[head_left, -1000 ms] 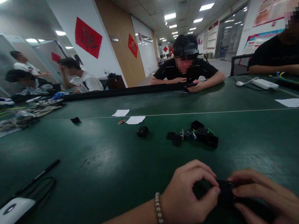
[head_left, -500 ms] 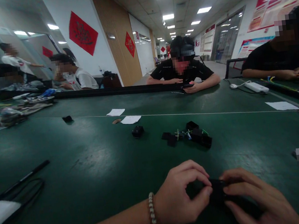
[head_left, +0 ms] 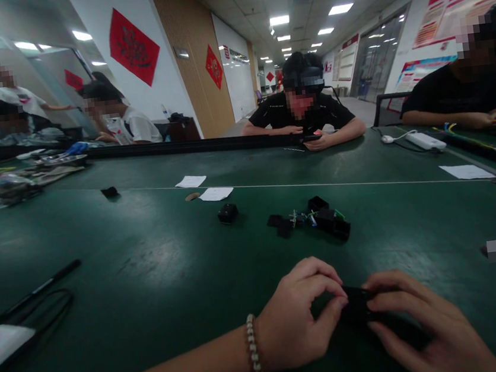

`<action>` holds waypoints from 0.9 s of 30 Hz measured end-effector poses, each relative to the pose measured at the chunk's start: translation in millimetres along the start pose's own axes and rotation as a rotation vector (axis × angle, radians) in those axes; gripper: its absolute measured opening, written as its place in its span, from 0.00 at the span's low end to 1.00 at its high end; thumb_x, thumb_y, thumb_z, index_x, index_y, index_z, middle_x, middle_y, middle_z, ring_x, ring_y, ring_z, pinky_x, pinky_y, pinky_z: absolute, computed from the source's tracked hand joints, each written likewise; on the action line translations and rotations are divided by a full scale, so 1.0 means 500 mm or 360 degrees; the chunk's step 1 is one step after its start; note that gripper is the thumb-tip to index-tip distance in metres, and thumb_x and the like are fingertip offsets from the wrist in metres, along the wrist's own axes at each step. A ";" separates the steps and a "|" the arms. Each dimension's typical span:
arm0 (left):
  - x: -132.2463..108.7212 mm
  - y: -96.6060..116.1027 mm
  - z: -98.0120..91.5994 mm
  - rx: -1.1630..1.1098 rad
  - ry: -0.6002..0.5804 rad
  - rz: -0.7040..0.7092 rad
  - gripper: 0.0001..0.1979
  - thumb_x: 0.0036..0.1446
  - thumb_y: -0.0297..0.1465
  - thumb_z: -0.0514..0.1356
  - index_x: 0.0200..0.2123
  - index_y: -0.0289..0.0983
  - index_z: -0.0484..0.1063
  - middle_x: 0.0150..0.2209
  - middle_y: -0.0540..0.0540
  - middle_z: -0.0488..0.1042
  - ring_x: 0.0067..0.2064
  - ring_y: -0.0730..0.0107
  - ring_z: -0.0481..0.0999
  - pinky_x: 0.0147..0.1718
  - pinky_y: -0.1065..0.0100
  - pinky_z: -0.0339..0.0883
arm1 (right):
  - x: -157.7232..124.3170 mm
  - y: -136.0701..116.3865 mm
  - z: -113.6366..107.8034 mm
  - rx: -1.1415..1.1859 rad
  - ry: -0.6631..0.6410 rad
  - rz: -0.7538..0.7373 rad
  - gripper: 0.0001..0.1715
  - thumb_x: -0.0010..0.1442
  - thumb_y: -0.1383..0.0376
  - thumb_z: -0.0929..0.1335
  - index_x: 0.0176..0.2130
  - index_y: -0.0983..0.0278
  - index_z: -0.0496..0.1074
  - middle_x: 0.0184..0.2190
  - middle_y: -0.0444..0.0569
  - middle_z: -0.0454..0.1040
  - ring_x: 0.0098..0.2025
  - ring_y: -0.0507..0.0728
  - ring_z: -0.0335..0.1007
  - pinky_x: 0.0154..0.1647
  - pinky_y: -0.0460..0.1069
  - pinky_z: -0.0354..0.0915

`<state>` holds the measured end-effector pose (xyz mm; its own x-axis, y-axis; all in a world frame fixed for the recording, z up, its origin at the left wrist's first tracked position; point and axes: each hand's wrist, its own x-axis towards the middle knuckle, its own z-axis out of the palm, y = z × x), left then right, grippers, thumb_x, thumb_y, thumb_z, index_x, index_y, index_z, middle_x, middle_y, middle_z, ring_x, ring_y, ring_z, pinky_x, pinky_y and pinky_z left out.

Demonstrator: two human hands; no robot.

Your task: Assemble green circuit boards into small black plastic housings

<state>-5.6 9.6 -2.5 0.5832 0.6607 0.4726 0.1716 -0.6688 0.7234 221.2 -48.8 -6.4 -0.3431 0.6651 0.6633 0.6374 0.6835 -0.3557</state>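
Between my hands, low over the green table, is a small black box-shaped part (head_left: 355, 305); its details are too dark to make out. My left hand (head_left: 305, 317), with a beaded bracelet on the wrist, pinches its left edge between thumb and fingertips. From the other side my right hand (head_left: 424, 315) grips it, thumb below and fingers above. Beyond the hands lies a cluster of black box parts (head_left: 330, 221) with small green boards and wires. A single closed black box (head_left: 228, 213) sits to the left of that cluster.
Two white papers (head_left: 216, 194) lie mid-table near a seam. At left are a white device (head_left: 6, 345) with a cable and a black rod (head_left: 40, 290). A power strip (head_left: 424, 142) is at far right. A person (head_left: 301, 102) sits opposite; others sit at both sides.
The camera view has shifted slightly. Both hands keep their hold on the black part, which appears a little higher in the picture. The other table items stay in place.
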 end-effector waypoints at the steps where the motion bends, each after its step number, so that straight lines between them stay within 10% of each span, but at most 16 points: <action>1: -0.001 0.000 0.000 -0.0003 -0.0004 -0.0001 0.03 0.62 0.23 0.62 0.38 0.33 0.77 0.44 0.40 0.77 0.44 0.65 0.79 0.43 0.65 0.75 | -0.003 0.002 0.002 0.0002 0.0003 0.0027 0.11 0.59 0.72 0.70 0.43 0.60 0.74 0.40 0.51 0.82 0.39 0.56 0.86 0.38 0.45 0.82; 27: -0.011 -0.012 0.000 -0.0003 -0.0226 0.0233 0.21 0.57 0.29 0.69 0.54 0.37 0.75 0.53 0.37 0.77 0.52 0.57 0.78 0.51 0.58 0.77 | -0.022 0.008 0.014 0.0135 0.0087 0.0173 0.15 0.56 0.72 0.71 0.39 0.56 0.66 0.39 0.47 0.82 0.35 0.55 0.86 0.34 0.44 0.81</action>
<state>-10.1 10.0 -9.6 0.7077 0.5019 0.4972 0.0752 -0.7533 0.6533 222.9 -51.4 -19.7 -0.2358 0.7207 0.6519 0.6071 0.6331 -0.4803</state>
